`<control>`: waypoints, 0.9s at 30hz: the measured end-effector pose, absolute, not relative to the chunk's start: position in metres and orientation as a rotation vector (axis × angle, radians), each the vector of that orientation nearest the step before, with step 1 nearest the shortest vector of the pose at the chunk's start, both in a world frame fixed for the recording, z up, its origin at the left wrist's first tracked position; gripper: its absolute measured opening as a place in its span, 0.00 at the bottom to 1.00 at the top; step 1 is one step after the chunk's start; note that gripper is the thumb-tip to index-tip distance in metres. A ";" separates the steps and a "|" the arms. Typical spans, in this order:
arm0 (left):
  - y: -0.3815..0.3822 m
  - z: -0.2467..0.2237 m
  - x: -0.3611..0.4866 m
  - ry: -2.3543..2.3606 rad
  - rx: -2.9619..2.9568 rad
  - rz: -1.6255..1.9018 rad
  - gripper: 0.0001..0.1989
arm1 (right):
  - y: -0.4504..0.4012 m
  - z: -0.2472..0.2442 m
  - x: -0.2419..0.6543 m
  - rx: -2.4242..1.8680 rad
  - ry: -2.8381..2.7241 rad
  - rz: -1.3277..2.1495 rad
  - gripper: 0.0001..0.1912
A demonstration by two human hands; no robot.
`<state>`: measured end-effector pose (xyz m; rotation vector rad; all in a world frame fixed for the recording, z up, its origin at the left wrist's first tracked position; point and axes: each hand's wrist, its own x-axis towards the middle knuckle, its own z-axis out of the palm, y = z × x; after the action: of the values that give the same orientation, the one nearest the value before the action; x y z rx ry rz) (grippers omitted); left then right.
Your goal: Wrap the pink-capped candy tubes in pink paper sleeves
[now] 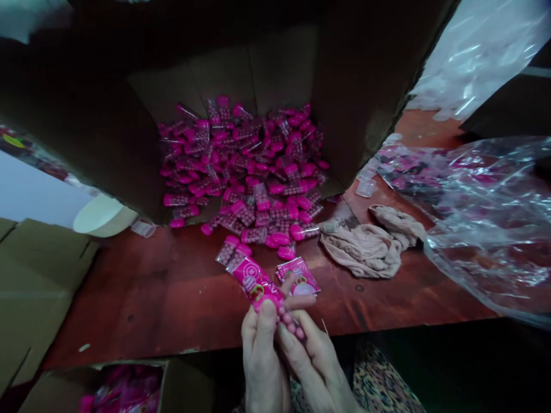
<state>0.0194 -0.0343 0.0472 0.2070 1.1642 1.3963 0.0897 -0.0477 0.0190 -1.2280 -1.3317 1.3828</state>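
Low in the middle of the head view, my left hand (263, 358) is closed, its thumb pressed on the pink end of a small clear tube of pink balls (291, 324). My right hand (316, 361) pinches the clear end of the same tube, some of its fingers stretched out. A printed pink wrapper (253, 280) extends up from my left thumb; whether it is around the tube or beside it is unclear. Just beyond my right fingers lies a small stack of flat pink packets (303, 277). Beyond them, many pink-capped tubes (241, 155) spill from a cardboard box (279, 63) lying open toward me.
The reddish table (172, 292) carries a crumpled beige cloth (370, 249) and clear plastic bags (486, 229) at right. A white bowl (103, 215) stands left of the box. Below the table's front edge, a smaller carton (183, 384) holds pink packages. Folded cardboard (34, 287) is at far left.
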 end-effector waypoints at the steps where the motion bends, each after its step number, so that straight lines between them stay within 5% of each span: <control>1: -0.036 0.046 0.020 1.168 0.204 1.383 0.16 | -0.048 0.019 0.090 -1.219 -1.358 1.358 0.19; 17: -0.048 0.059 0.031 1.186 0.296 1.451 0.10 | -0.032 0.039 0.112 -1.028 -1.461 1.022 0.14; 23: -0.054 0.057 0.026 1.206 0.440 1.351 0.14 | -0.033 0.035 0.125 -0.989 -1.540 1.004 0.25; 27: -0.044 0.072 0.008 1.254 0.677 1.645 0.16 | -0.038 0.028 0.125 -1.005 -1.406 1.210 0.26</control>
<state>0.0081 -0.0438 0.0716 0.6772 1.2545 1.6455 0.1255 -0.0376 0.0279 -1.0049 -1.4055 1.2099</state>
